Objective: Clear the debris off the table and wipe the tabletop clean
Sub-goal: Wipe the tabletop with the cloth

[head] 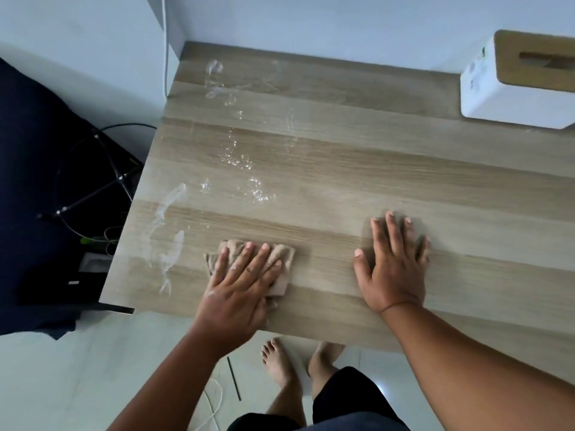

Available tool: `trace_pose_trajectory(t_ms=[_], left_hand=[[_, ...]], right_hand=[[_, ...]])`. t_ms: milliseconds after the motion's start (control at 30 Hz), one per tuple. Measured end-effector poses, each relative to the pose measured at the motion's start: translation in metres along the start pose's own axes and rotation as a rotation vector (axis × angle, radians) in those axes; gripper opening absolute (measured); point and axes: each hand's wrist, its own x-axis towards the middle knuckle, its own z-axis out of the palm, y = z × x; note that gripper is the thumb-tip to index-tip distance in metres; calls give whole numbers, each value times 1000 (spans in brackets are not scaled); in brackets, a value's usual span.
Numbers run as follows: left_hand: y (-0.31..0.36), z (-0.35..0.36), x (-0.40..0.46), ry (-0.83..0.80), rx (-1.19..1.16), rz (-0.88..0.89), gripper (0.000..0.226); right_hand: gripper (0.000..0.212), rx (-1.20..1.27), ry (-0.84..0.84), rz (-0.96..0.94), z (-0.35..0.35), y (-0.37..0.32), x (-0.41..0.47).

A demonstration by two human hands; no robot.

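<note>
Head view caught you mid-wipe: your left hand (241, 275) pressed the cloth (281, 259) with spread fingers, right hand (393, 265) flat on the surface (342, 169); wet streaks (168, 231) left of the cloth likely needed wiping next.

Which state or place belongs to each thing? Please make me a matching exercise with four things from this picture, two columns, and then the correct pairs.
Column 1
1. left hand
2. right hand
3. tissue box
4. wet streaks

Column 2
A. at the far right corner of the table
B. flat on the bare wood, holding nothing
C. along the table's left side
D. pressing on the beige cloth

Pairs: 1-D, 2-B, 3-A, 4-C
</note>
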Motion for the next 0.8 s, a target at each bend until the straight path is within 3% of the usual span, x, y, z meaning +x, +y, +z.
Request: trace_pose_trajectory(t_ms=[167,300,367,433,600,667,800], left_hand=[[-45,-20,-28,18,-59,-305,71],[-54,-29,11,4,-97,-613,79],[-43,-28,28,-27,-92,-561,80],[-31,-25,30,-35,-86,-398,77],[-33,-22,-22,-52,-77,-128,70],[-52,-25,-47,-28,-75,-169,68],[-90,-40,-61,-40,-92,-438,74]], right_hand=[[74,1,2,-1,1,0,0],[74,3,-1,0,0,-1,0],[74,2,-11,1,-1,-1,0],[74,5,-17,3,-1,-1,0],[73,7,-26,10,-2,-1,0],[73,6,-31,10,-2,0,0],[73,4,-30,7,-2,-1,0]])
